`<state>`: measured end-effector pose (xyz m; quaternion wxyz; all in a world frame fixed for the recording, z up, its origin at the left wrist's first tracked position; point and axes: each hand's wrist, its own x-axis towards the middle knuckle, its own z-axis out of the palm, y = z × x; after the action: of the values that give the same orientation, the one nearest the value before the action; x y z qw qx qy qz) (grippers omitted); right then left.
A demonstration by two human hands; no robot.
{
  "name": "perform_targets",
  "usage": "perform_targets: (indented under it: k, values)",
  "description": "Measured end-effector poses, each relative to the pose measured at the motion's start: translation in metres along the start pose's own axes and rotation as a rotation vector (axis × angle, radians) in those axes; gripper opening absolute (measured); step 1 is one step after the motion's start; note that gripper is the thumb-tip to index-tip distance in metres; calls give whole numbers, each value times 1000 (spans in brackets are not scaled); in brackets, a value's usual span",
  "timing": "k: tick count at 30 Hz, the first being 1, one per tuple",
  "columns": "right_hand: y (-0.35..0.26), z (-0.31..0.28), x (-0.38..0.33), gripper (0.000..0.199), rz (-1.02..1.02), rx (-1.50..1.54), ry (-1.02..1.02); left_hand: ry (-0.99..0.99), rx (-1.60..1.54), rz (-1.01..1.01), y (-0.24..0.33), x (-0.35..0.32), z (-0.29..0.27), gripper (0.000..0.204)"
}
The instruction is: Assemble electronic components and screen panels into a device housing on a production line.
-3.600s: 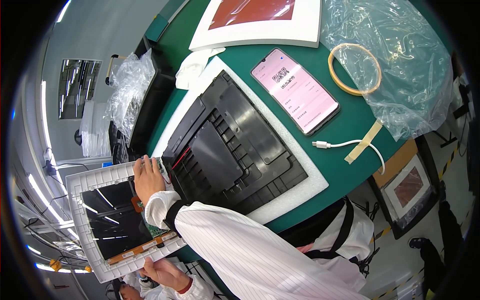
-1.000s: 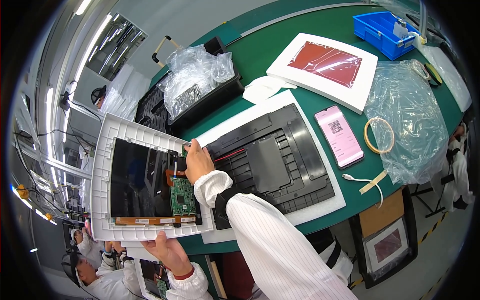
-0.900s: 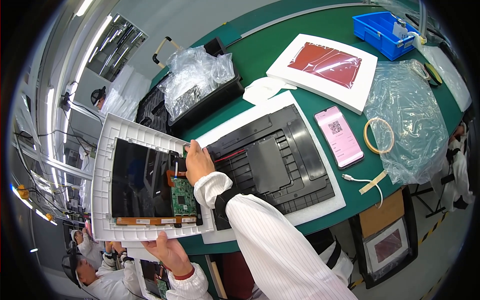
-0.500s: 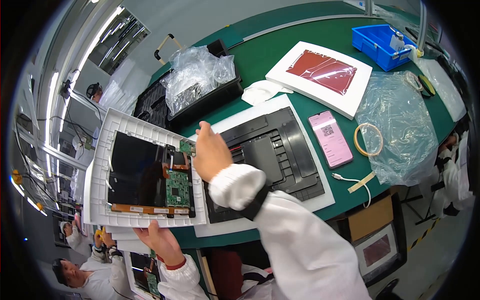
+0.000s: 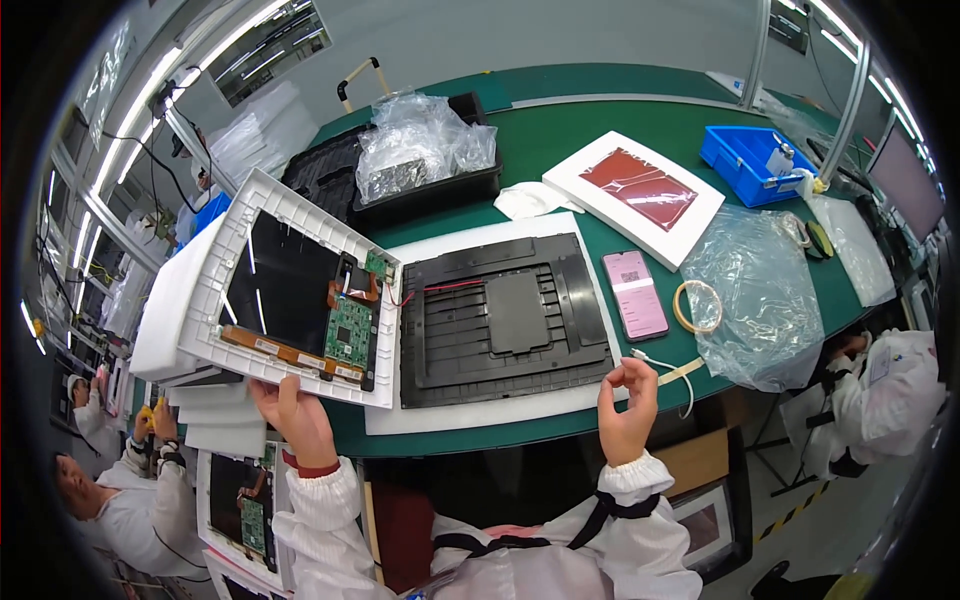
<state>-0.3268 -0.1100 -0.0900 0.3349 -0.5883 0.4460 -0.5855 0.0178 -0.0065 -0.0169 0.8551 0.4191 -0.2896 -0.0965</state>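
A white display frame (image 5: 385, 330) stands tilted at the left, its inner side facing me, with a black panel, orange ribbon cables and a green circuit board (image 5: 350, 332). My left hand (image 5: 297, 420) grips its lower edge, thumb on the inner side. Beside it, a black plastic back cover (image 5: 440, 340) lies on a white foam sheet (image 5: 480, 408). A thin red wire (image 5: 447, 287) runs between the frame and the cover. Off the cover's near right corner, my right hand (image 5: 628, 415) is raised, thumb and fingers curled into a pinch; anything between the fingertips is too small to see.
Right of the cover lie a phone (image 5: 636, 297), a white cable (image 5: 688, 395), a tape roll (image 5: 697, 307) and a clear plastic bag (image 5: 765, 300). Behind are a boxed panel (image 5: 640, 190), a blue bin (image 5: 750, 165) and a black case (image 5: 440, 200). Co-workers (image 5: 150, 515) sit nearby.
My right hand has left the frame's right edge, beside the circuit board, and moved right, past the cover. The frame stays in my left hand. The view has shifted, and the red wire shows more fully.
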Motion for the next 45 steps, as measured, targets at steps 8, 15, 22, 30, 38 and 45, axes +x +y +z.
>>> perform_targets:
  k: [8, 15, 22, 30, 38, 45]
  values:
    - [19, 7, -8, 27, -96, -56, 183, 58, -48, 1, 9, -10, 17, 48]
    - [5, 13, -10, 15, -222, -271, 205, -4, 48, 11, 8, -19, 27, 39]
    - [15, 18, -12, 25, -243, -408, 171, -65, 108, 18, 7, -30, 39, 35]
    - [20, 23, -10, 29, -326, -536, 160, -16, 130, 20, 4, -29, 36, 35]
    - [23, 19, -9, 31, -355, -569, 157, -51, 85, 19, 4, -27, 31, 38]
    - [21, 21, -11, 31, -342, -569, 145, -54, 144, 34, 7, -31, 35, 36]
